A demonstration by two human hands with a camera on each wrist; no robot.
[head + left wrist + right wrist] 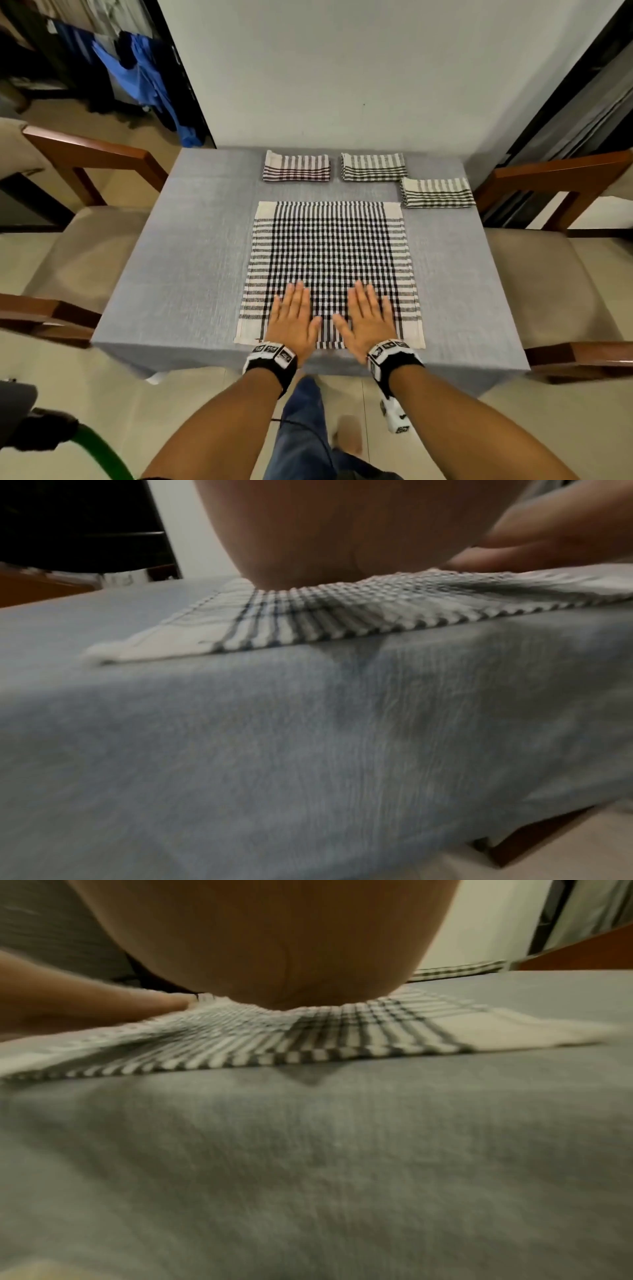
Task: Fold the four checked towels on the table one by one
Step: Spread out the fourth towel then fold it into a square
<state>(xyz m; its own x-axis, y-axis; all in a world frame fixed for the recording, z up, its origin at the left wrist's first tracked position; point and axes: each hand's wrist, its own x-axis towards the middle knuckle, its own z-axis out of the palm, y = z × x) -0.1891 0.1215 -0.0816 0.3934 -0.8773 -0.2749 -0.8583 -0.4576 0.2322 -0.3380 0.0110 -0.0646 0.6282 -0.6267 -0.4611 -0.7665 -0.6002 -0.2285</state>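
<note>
The fourth checked towel (329, 267) lies spread flat and square near the front edge of the table (191, 246), which is covered by a grey-blue cloth. Both hands rest palm-down on the towel's near portion, fingers straight and slightly spread, gripping nothing. The left hand (294, 320) and the right hand (368, 318) sit side by side, close but apart, thumbs pointing toward each other. Both wrist views confirm that the heels of the palms press the fabric against the table.

This flat contact appears to serve two purposes: it smooths the weave and pins the towel so that it does not slide on the cloth before the first fold. The towel's position directly in front of the person keeps all four corners within reach.

Three folded towels occupy the far side of the table: the left folded towel (296, 168), the middle folded towel (374, 167) and the right folded towel (437, 193). They lie well clear of the working area, presumably so that finished items are not disturbed. By this layout, three of four towels are complete and the last is not yet folded.
</note>
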